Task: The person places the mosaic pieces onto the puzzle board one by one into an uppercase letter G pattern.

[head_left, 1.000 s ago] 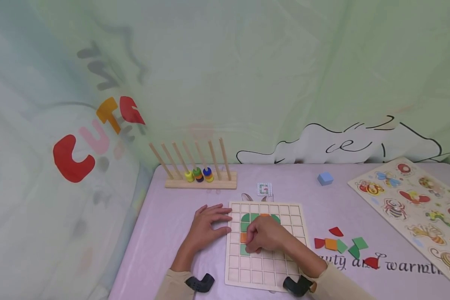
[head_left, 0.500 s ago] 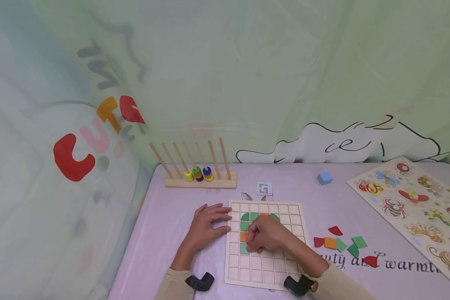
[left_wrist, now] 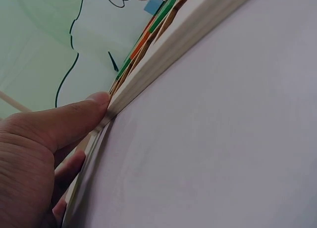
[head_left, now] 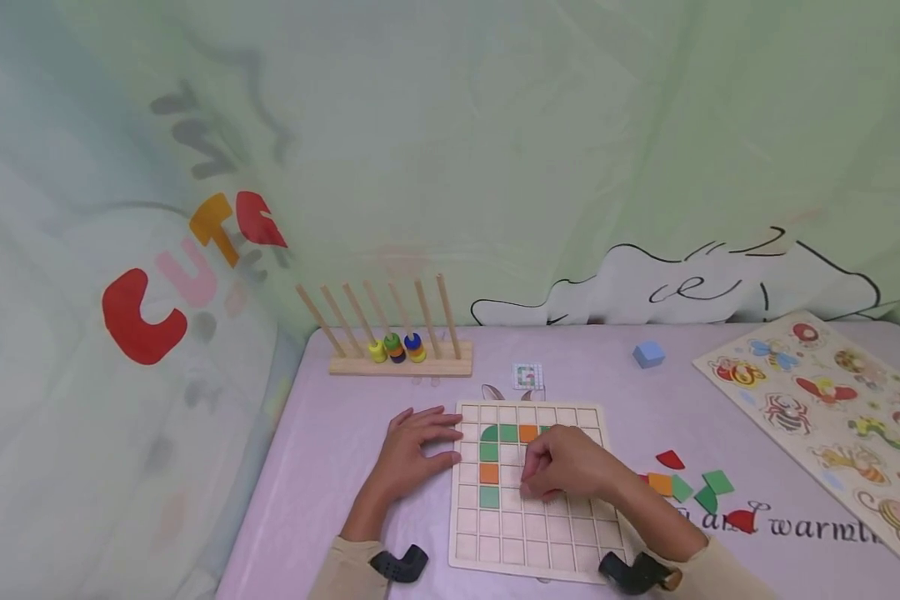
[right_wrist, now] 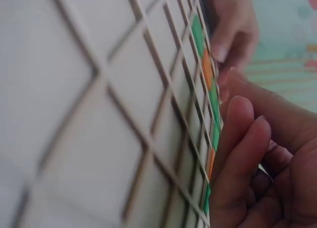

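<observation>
A wooden grid board (head_left: 501, 550) lies on the table. Green and orange tiles, including a green square tile (head_left: 489, 497), an orange tile (head_left: 489, 473) and a rounded green tile (head_left: 491, 433), sit in its cells. My left hand (head_left: 414, 454) rests at the board's left edge, fingers spread; in the left wrist view its thumb (left_wrist: 84, 114) touches the rim. Over the middle of the board is my right hand (head_left: 570, 463), fingers loosely bent. Nothing shows between its fingers (right_wrist: 240, 153) in the right wrist view. It covers some cells and part of the top row.
Loose red, orange (head_left: 661, 484) and green (head_left: 717, 482) pieces lie right of the board. A small pattern card (head_left: 527, 377) sits behind it. Farther back stand a peg rack (head_left: 401, 367) with beads and a blue block (head_left: 648, 355). An insect puzzle board (head_left: 817, 400) lies far right.
My right hand has moved right, away from the lower green square tile, leaving it in its cell with the left column uncovered. My left hand has stayed at the board's edge.
</observation>
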